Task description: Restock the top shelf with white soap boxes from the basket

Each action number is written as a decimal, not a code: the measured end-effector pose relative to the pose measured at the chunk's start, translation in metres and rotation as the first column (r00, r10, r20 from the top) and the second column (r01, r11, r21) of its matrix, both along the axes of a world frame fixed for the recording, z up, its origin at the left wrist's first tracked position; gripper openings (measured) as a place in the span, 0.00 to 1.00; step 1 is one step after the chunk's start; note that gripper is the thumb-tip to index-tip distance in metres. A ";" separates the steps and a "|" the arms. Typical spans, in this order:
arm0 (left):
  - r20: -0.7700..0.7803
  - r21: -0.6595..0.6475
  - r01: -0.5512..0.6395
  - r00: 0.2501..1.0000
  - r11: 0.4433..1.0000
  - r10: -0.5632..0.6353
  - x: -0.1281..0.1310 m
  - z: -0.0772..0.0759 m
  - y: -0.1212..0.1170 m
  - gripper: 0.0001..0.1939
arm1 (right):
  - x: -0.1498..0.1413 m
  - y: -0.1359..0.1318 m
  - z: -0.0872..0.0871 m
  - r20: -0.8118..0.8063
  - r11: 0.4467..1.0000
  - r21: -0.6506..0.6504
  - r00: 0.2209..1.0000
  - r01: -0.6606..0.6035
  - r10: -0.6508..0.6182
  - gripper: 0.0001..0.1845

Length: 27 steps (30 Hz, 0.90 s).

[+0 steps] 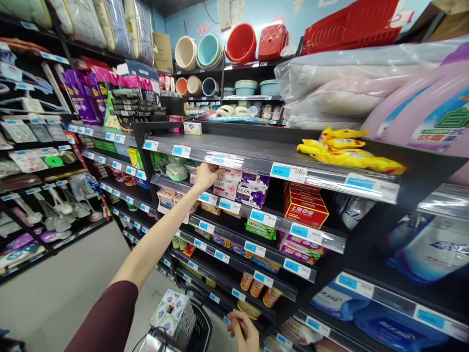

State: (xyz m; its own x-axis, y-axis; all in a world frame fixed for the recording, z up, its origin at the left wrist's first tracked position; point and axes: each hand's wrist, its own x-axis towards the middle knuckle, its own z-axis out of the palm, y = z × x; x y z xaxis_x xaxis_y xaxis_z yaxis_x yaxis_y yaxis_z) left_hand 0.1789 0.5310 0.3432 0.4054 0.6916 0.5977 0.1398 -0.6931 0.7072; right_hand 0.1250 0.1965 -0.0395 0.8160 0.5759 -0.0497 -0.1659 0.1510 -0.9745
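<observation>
My left hand (206, 177) reaches into the shelf just under the top ledge, beside the pink LUX soap boxes (226, 187). Its fingertips are partly hidden by the ledge and the boxes, so a grip cannot be made out. Purple LUX soap boxes (252, 193) stand just right of the pink ones. To the left of the hand lies a green-and-white pack (177, 171). Low in view, my right hand (244, 332) hangs in front of the lower shelves with loosely bent fingers and nothing visible in them.
Yellow packets (348, 151) lie on the top ledge (249, 146). Red soap boxes (305, 204) stand further right. Below my arms is a black basket (205, 322) beside a patterned tissue-like pack (173, 313). Large detergent bags (432, 249) fill the right side.
</observation>
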 end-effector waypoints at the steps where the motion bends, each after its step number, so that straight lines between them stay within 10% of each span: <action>1: -0.004 0.001 -0.016 1.000 1.000 0.016 0.001 0.000 0.000 0.05 | 0.002 -0.004 0.002 0.012 0.999 -0.018 0.999 -0.047 0.048 0.28; 5: 0.014 0.068 0.015 1.000 0.998 -0.016 -0.005 -0.009 0.002 0.06 | 0.008 -0.016 0.014 0.035 0.983 -0.099 0.987 -0.155 0.159 0.25; 8: 0.099 0.152 0.020 0.994 0.988 -0.035 -0.029 -0.047 0.011 0.09 | 0.004 -0.019 0.018 0.022 0.976 -0.140 0.985 -0.169 0.174 0.24; 13: -0.317 -0.024 -0.204 0.930 0.979 0.186 -0.131 -0.186 0.020 0.11 | -0.007 -0.020 0.006 -0.032 0.935 -0.226 0.962 -0.273 0.273 0.26; 16: -0.581 -0.234 -0.300 0.806 0.925 0.115 -0.216 -0.281 0.008 0.08 | -0.014 -0.020 -0.005 -0.086 0.886 -0.278 0.928 -0.372 0.363 0.28; 21: -0.822 -0.432 -0.594 0.569 0.678 -0.025 -0.327 -0.408 -0.049 0.14 | -0.024 -0.027 -0.013 -0.193 0.795 -0.381 0.881 -0.472 0.431 0.34; 27: -0.870 -0.478 -0.752 0.478 0.453 -0.125 -0.362 -0.543 -0.131 0.29 | -0.030 -0.065 -0.052 -0.318 0.658 -0.567 0.868 -0.496 0.381 0.41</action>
